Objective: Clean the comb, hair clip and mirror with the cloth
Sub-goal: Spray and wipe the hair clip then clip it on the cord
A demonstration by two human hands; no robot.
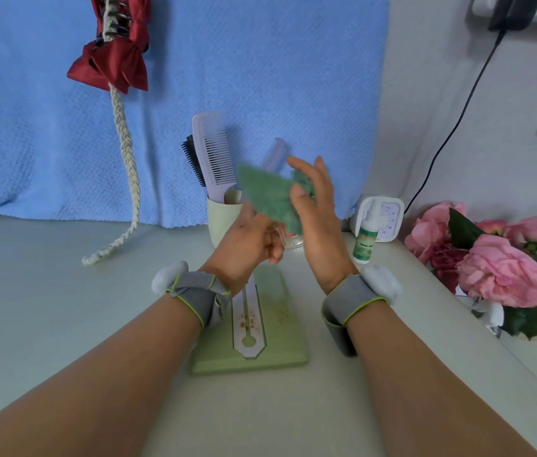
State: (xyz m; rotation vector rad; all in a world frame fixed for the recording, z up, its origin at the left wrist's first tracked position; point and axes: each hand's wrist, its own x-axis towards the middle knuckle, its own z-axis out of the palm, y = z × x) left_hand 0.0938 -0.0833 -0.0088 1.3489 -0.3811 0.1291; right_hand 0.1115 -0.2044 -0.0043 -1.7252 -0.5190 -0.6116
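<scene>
Cloth (270, 199), green and blurred, is held up above the green tray (290, 341), spread over the palm of the right hand (321, 225), whose thumb pins it there while the fingers stay nearly straight. Just beside it, the left hand (247, 245) curls its fingers round a clear object (291, 240), which is too blurred and too hidden by the cloth to name. A lilac comb (249, 321) spotted with orange lies on the tray below the wrists, and a red hair clip (115, 57) hangs against the blue towel (29, 143) at upper left.
</scene>
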